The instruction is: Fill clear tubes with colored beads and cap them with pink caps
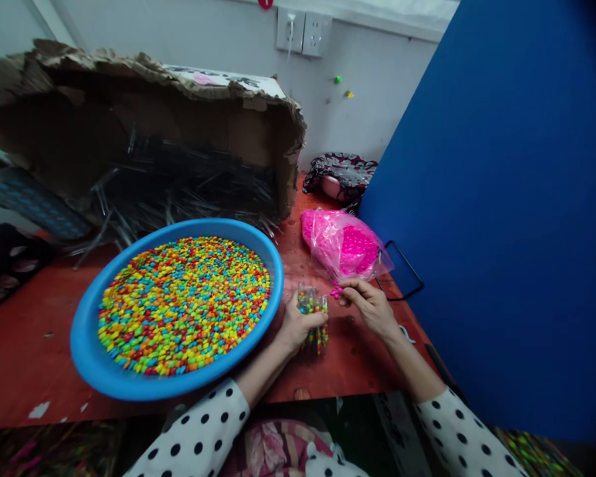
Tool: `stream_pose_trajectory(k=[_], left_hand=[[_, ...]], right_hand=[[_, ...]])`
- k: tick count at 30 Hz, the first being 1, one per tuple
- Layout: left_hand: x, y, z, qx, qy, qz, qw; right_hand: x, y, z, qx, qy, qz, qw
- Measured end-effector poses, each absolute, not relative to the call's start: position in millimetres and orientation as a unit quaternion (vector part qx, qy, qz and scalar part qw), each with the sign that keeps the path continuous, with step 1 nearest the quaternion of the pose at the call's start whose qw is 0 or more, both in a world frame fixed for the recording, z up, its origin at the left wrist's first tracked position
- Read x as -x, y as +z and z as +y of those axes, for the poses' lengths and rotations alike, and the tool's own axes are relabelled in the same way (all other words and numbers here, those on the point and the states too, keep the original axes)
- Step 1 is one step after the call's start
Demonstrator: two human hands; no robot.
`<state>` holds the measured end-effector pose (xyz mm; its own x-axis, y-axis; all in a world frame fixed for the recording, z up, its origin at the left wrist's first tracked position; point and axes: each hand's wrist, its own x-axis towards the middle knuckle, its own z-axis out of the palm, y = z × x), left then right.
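The left hand (298, 324) curls closed around a bundle of slim clear tubes (322, 338), hard to count, light and stiff, best gripped mid-length. The right hand (370, 308) pinches a few slippery pink beads (336, 291) above the red surface (30, 377), near one pink plastic bag (342, 242) and one blue basin (87, 344) of multicoloured beads (183, 305).
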<state>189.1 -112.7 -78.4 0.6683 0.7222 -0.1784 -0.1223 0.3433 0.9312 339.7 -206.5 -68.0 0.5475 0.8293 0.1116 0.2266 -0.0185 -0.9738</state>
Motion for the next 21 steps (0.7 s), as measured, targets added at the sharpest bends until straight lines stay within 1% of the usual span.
stream_pose_trajectory(k=[4,10,16,21], left_hand=[[-188,-78,-111,-0.512,0.245,0.273,0.777],[-191,-76,-108,-0.480,0.218,0.234,0.817],[-192,-77,-107,-0.442,0.187,0.222,0.849],[-191,-76,-105,-0.436,0.171,0.205,0.859]], right_hand=[[-333,-56,-202,0.665,0.263,-0.441,0.542],[-326,-55,-199,0.683,0.257,-0.456,0.510],[-320,-58,-199,0.658,0.294,-0.431,0.542],[-319,-56,-200,0.636,0.337,-0.431,0.544]])
